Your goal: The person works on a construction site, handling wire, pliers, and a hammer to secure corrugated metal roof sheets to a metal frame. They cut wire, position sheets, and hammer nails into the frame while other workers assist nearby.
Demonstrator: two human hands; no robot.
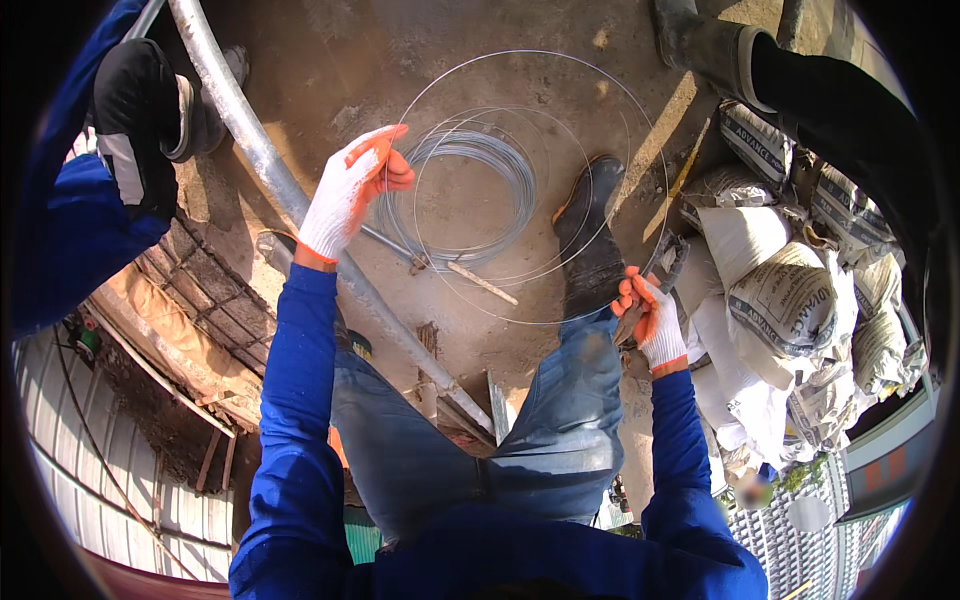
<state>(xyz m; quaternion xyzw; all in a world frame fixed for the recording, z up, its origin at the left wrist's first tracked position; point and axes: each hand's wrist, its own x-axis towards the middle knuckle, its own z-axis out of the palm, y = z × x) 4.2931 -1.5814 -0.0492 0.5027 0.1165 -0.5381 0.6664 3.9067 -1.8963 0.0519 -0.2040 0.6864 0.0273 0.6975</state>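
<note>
In white gloves with orange palms, both hands hold a large loop of thin wire [536, 51] above the ground. My left hand [352, 190] is closed on the loop's left side, fingertips pinched together. On its lower right side, my right hand [652, 318] grips the wire with curled fingers. A small dark brown piece shows by those fingers; its kind is unclear. Between the hands, a thick coil of grey wire [524, 190] lies on the ground, and loose turns rise from it. A short pale stick [482, 283] lies at the coil's near edge.
A long metal pipe [240, 110] slants past my left arm. Filled sacks [785, 300] are heaped at right. Rebar mesh [200, 280] is at left, above corrugated roofing [130, 450]. Two other people's legs [135, 120] [840, 100] reach in from the far left and far right.
</note>
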